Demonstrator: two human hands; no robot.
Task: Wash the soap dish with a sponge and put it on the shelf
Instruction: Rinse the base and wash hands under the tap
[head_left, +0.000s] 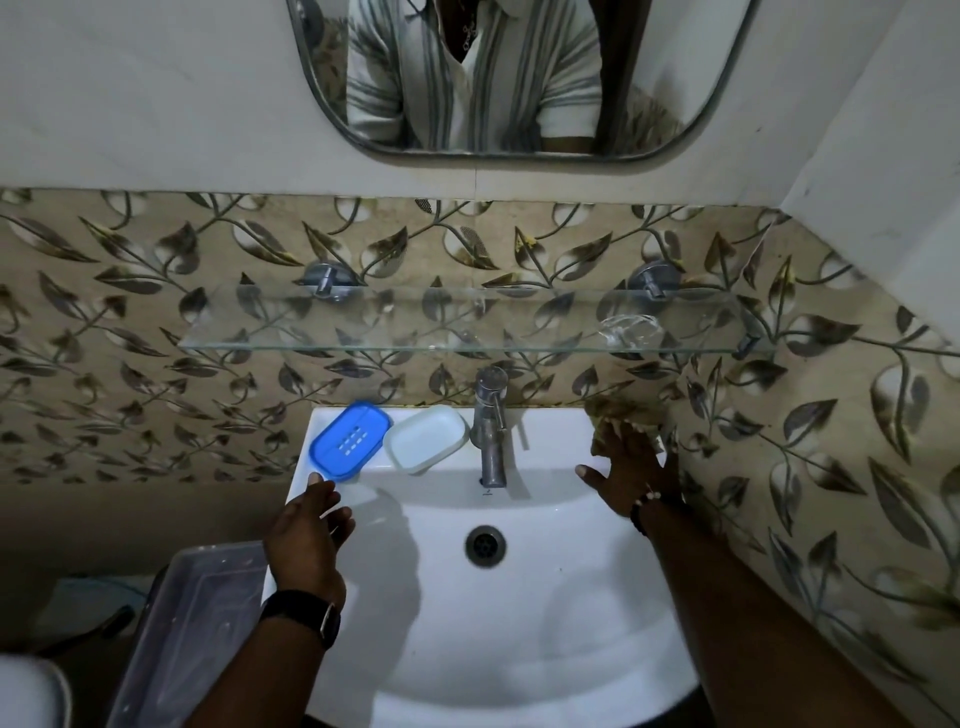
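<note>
Blue slotted plastic soap dish (349, 440): on white ceramic sink (519, 649) ledge, beside white plastic tray (427, 441).
Left hand (306, 535): fingers loose, empty, at dish edge.
Right hand (628, 470): fingers spread flat on yellowish sponge (623, 413).

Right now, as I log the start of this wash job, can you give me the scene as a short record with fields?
blue dish: on sink ledge, back left
white dish: beside blue dish, left of tap
sponge: back right ledge, under right hand
left hand: fingers relaxed, fingertips at blue dish's front edge
right hand: fingers spread on sponge
shelf: glass, on wall above tap
</note>
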